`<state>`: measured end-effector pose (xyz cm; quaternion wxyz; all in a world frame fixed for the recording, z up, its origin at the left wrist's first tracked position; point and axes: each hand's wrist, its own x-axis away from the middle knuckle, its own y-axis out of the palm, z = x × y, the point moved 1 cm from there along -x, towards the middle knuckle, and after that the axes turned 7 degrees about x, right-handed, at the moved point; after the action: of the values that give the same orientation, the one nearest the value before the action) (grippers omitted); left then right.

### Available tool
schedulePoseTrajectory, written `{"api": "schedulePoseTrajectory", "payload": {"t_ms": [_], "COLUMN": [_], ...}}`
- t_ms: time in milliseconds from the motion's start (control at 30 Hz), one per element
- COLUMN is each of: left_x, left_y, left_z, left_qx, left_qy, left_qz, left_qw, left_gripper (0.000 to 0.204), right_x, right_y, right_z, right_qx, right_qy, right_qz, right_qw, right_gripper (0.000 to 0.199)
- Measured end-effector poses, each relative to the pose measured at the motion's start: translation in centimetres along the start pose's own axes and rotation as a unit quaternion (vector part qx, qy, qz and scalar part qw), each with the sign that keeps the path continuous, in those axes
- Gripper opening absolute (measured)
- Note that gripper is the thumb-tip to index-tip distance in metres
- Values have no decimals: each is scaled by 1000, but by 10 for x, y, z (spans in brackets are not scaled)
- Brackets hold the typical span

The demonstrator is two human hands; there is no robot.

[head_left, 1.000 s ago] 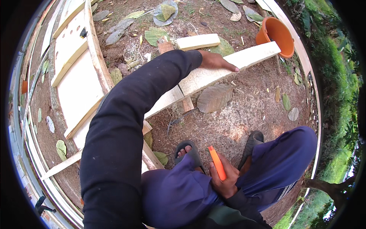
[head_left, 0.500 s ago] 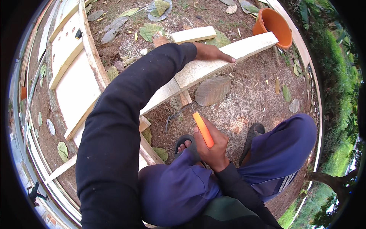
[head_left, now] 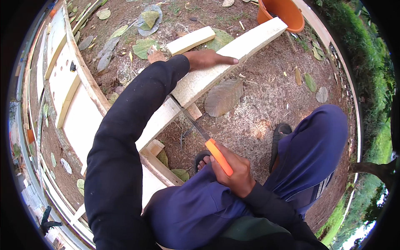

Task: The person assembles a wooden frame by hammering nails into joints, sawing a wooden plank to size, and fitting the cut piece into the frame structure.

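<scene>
While the saw [head_left: 218, 156] lies with its dark blade [head_left: 196, 126] across the pale plank [head_left: 254, 43], the entry reads thus: right hand [head_left: 236, 171], fingers closed firmly round the orange handle; left hand [head_left: 208, 59], laid on the plank to the right of the blade, one digit stretched along the top, its other fingers too hidden to tell how far they curl; plank, slanting from beside the left sleeve [head_left: 137, 108] toward the orange bucket [head_left: 291, 21], a wood strip [head_left: 194, 111] crossing beneath it near the blade; hazards, by judgement: rocking on that strip if the left hand's pressure slackens; binding if the plank sags and pinches the blade; snagged cloth, since the blade's far end passes out of sight near the sleeve.
</scene>
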<state>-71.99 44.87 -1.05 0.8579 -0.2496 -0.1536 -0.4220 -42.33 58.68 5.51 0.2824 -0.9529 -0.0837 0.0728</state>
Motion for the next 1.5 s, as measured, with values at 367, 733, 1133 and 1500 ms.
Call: {"api": "schedulePoseTrajectory", "payload": {"t_ms": [367,733,1133,1500], "left_x": [8,14,17,18], "left_y": [-2,5,8,6], "left_z": [3,-2,0,-1], "left_qx": [0,27,14,8], "left_qy": [3,-7,-41,-22], "left_qz": [5,23,47,45], "left_qw": [1000,999,998,999], "left_gripper": [115,123,115,118], "right_x": [1,10,6,7], "right_y": [-5,-7,-7,-9], "right_z": [6,12,2,-8], "right_qx": [-32,4,-14,-29], "right_qy": [9,8,1,13], "right_qz": [-7,-31,5,37], "right_qw": [999,999,1000,999], "right_gripper": [37,38,34,29]}}
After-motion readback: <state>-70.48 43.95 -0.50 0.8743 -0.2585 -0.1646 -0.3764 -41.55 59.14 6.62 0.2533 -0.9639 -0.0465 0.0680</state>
